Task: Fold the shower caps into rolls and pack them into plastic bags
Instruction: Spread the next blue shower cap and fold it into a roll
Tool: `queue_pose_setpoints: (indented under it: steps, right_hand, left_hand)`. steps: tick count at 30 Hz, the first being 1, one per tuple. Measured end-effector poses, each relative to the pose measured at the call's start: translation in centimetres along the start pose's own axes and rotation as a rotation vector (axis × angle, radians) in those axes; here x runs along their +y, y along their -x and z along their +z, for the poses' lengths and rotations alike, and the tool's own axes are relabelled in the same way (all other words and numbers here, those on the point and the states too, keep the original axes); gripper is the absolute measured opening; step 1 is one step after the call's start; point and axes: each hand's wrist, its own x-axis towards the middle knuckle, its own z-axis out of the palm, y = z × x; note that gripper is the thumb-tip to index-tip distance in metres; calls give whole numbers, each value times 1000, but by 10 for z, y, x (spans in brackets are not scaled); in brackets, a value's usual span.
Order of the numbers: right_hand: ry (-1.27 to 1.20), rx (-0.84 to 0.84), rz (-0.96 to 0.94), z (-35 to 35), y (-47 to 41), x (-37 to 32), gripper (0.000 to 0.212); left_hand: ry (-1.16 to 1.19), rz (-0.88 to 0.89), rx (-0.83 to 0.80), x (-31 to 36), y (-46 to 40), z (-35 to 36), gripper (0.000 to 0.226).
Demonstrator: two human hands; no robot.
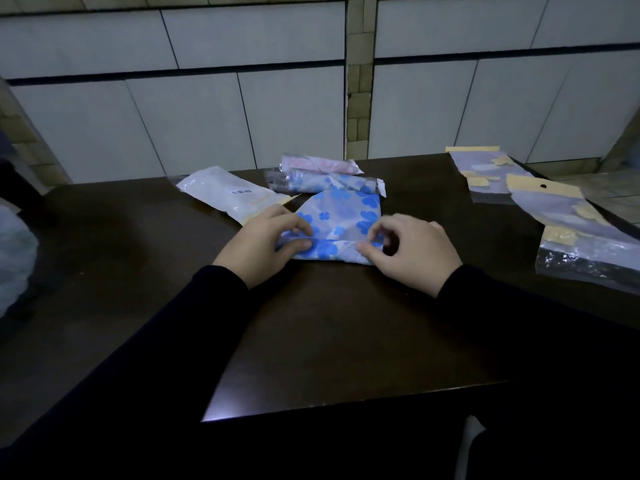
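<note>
the near edge of the blue flowered shower cap (341, 216) is pinched by the left hand (263, 244) and right hand (408, 251), so the first turn is rolled evenly.

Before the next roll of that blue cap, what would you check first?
1. Both hands on the fold: ok. The left hand and right hand pinch the near edge of the cap.
2. Fold straight: ok, the rolled strip runs level from hand to hand.
3. Rest of cap flat: ok, it lies spread on the table.
4. Room to roll forward: not ok. The packed rolls lie right at the cap's far edge.
5. Empty bags in reach: ok, they lie to the right.
6. Bag mouth open: cannot tell.
</note>
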Motion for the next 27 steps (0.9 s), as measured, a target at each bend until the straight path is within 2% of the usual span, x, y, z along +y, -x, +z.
queue_pose_setpoints:
  steps: [4,6,8,10,13,18,22,27]
  right_hand:
    - [11,57,-165,-1,1,-2,12]
    - [61,33,-182,-1,0,-3,15]
    - [43,18,-145,-2,0,-4,22]
    - [38,-4,-118,-3,1,-5,31]
    - [70,-62,-95,-8,6,-4,42]
    - [-41,-129,15,-11,4,1,29]
    - [-84,-118,58,-13,1,-3,28]
    - [-262,-89,212,-6,-7,-1,26]
  left_hand:
    - [-205,199,59,1,-1,4,19]
    - [-177,168,-2,4,0,3,26]
    - [-103,107,-77,5,2,1,25]
    - [-79,72,-116,6,3,0,15]
    - [-73,35,-118,6,1,1,21]
    - [-69,69,-69,1,-3,3,17]
    - [-73,81,-62,2,-5,2,17]
    - [3,-24,-43,4,-11,3,6]
